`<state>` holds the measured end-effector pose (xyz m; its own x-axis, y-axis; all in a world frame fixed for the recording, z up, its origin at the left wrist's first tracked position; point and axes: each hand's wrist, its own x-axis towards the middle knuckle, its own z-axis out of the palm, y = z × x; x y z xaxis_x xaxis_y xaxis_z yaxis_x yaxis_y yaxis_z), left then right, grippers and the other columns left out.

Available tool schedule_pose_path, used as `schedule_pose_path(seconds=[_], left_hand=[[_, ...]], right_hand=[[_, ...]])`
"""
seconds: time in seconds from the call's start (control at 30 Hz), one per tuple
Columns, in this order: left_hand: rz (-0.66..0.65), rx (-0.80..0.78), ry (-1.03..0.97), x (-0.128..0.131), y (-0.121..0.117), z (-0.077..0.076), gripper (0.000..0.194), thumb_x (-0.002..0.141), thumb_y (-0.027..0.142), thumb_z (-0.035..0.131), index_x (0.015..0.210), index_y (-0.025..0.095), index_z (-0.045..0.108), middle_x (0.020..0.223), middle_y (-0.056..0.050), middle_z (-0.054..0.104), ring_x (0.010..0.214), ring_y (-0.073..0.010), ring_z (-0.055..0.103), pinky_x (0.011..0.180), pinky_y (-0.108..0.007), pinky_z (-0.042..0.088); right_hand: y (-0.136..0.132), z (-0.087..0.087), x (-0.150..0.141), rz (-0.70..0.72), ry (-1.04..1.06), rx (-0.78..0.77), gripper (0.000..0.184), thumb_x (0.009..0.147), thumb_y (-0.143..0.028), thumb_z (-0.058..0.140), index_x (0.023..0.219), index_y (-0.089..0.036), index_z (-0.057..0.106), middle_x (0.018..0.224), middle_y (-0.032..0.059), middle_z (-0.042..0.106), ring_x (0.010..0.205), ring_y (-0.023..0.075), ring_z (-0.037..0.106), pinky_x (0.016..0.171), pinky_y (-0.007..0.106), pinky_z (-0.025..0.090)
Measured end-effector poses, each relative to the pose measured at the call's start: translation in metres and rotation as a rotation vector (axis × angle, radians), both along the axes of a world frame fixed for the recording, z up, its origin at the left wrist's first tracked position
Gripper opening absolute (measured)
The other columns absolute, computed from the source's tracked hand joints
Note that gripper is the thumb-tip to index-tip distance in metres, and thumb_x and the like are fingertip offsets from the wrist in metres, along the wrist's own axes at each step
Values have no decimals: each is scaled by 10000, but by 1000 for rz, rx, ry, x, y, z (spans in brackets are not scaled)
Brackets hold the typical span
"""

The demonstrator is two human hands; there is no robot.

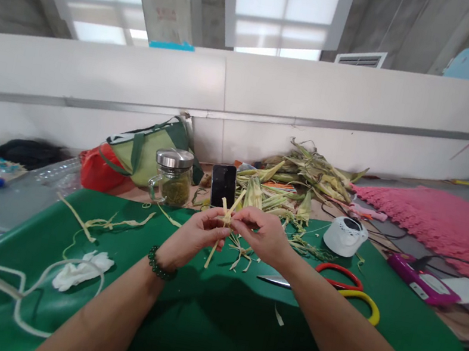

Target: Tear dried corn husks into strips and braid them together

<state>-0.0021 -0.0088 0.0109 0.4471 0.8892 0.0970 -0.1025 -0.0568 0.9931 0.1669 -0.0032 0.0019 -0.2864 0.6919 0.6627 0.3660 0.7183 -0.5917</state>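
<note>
Pale strips of corn husk [236, 201] cross one another between my two hands, above the green mat [193, 307]. My left hand [199, 233], with a dark green bead bracelet at its wrist, pinches the strips from the left. From the right, the fingertips of my right hand [261, 233] close on them at the crossing. One strip end hangs down below my left fingers. Just behind and beneath my right hand, a small tied piece of husk [242, 255] lies on the mat. Scissors [342, 284] with red and yellow handles lie partly behind my right forearm.
A heap of corn husks [311, 174] lies at the back. Nearby stand a phone [223, 186], a glass jar [172, 180] and a green bag [143, 150]. At right are a white device [344, 237] and a purple power strip [422, 280]. White cables [20, 295] and tissue [84, 272] occupy the left.
</note>
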Motion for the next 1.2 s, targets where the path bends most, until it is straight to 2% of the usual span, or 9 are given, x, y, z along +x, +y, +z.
schedule_pose_path(seconds=[0.13,0.23,0.43,0.57,0.73,0.83,1.03,1.13,1.2], left_hand=[[-41,-138,-96,-3,4,-3,298,651,270,760,874,148,605,690,-16,659,583,-102,610,587,-211,476],[-65,-161,-119,-3,6,-5,290,658,295,748,852,151,588,716,-38,668,604,-125,627,607,-239,483],[-19,10,-9,4,-1,-1,287,722,324,670,935,155,578,631,49,484,505,-55,389,462,-182,295],[136,175,100,9,-5,0,291,750,418,624,741,141,536,574,68,381,500,-56,305,456,-190,244],[137,59,-5,4,-2,1,325,744,475,603,752,167,499,480,102,291,415,-50,214,401,-193,142],[117,67,9,-1,0,4,327,725,465,631,740,161,510,482,102,297,406,-42,203,398,-192,129],[132,253,153,1,-1,4,300,810,447,518,730,158,509,550,71,354,463,-62,270,448,-197,231],[262,425,312,2,2,-4,260,861,371,434,688,177,448,592,50,388,529,-89,339,508,-212,291],[364,538,442,2,5,-9,243,878,330,406,688,183,438,604,42,414,554,-101,368,535,-222,308]], right_hand=[[1,6,1,22,4,-125,148,801,-257,547,699,-158,588,622,-6,588,535,86,506,517,199,400],[1,6,0,26,7,-182,148,784,-256,546,681,-155,580,612,-5,580,534,90,506,511,204,395],[0,2,-4,-10,59,-267,183,736,-293,608,617,-165,551,503,-31,538,453,78,453,448,189,345],[-4,4,-3,13,29,-254,175,754,-303,585,648,-164,576,511,-18,560,461,87,480,455,197,359],[-6,8,4,57,16,-250,177,771,-302,593,657,-167,578,519,-7,597,468,102,536,469,206,396],[-5,7,5,82,47,-269,180,769,-299,599,647,-168,575,526,-5,608,471,107,556,468,207,413],[-2,3,1,30,114,-245,163,746,-290,618,646,-165,588,518,-11,595,455,96,539,442,191,401],[-2,1,2,31,49,-159,186,770,-307,606,655,-161,590,528,-7,596,463,94,539,452,189,403],[-3,1,3,-6,-36,-25,200,793,-311,590,661,-162,593,541,-4,601,466,87,529,461,187,399]])
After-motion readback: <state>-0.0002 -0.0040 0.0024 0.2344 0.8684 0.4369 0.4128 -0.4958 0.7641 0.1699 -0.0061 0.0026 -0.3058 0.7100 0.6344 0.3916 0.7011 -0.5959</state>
